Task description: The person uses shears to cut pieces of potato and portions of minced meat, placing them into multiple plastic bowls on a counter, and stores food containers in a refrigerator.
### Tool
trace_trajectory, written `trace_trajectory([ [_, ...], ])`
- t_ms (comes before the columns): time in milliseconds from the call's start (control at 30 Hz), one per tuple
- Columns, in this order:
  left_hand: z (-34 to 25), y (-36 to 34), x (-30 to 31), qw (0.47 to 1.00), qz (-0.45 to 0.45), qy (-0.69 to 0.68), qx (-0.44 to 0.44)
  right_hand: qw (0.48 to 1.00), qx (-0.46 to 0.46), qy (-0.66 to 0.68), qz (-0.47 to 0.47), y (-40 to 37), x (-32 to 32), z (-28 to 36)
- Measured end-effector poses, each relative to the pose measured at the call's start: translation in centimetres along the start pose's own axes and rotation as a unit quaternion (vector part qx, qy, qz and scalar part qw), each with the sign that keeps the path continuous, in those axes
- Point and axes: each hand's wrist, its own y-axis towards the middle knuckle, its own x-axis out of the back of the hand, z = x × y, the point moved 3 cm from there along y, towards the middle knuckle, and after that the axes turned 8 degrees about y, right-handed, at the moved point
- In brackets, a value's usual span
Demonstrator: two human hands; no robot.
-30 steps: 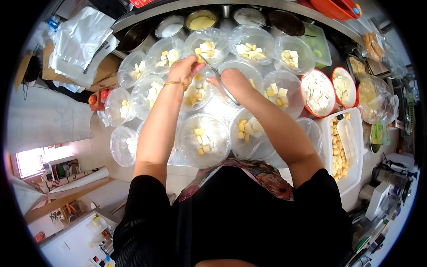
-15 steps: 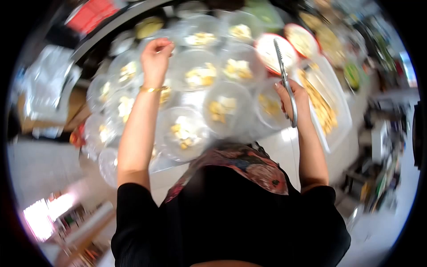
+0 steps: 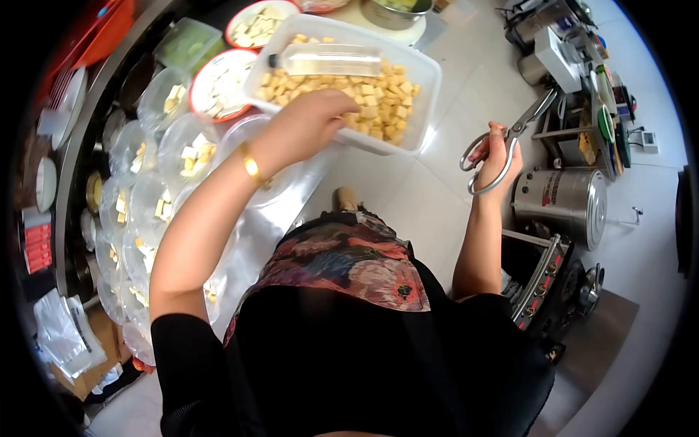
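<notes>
My left hand (image 3: 309, 124), with a gold bracelet on the wrist, reaches over the near rim of a white plastic container (image 3: 429, 95). Its fingers are curled together beside yellow cubes (image 3: 371, 109); what they pinch is hidden. A clear bottle-like object (image 3: 331, 60) lies on the cubes. Out to the right, my right hand (image 3: 499, 156) is closed on the handles of metal scissors (image 3: 518, 130), blades pointing up and right. Left of the container, clear bowls (image 3: 191, 149) hold white and yellow pieces. Two red-rimmed bowls (image 3: 218, 84) hold pale pieces.
A green-tinted tub (image 3: 188, 45) stands at the upper left, and a metal bowl (image 3: 397, 13) is behind the container. A large steel pot (image 3: 561, 204) and a stove (image 3: 539, 280) are at the right. Plastic bags (image 3: 65, 335) lie at the lower left.
The view has swung right, so the clear bowls now appear further left. My left hand has moved from above the bowls to the container. The scissors stay in my right hand, now away from the table.
</notes>
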Motion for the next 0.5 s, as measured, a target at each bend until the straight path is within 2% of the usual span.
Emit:
trace_trajectory([
  [133, 2.5, 8.0, -9.1, 0.982, 0.171, 0.066, -0.047, 0.999, 0.021, -0.036, -0.025, 3.4, 4.0, -2.0],
  [233, 3.6, 11.0, -13.9, 0.911, 0.351, 0.208, -0.066, 0.995, 0.023, -0.092, -0.013, 5.6, 6.3, -3.9],
  [333, 3.5, 11.4, -14.5, 0.935, 0.274, 0.191, -0.121, 0.995, 0.003, -0.099, -0.020, 7.2, 8.0, -5.1],
  [500, 3.5, 12.1, -13.3, 0.896, 0.315, 0.269, -0.160, 0.996, -0.018, -0.089, -0.011, 9.0, 8.9, -7.1],
])
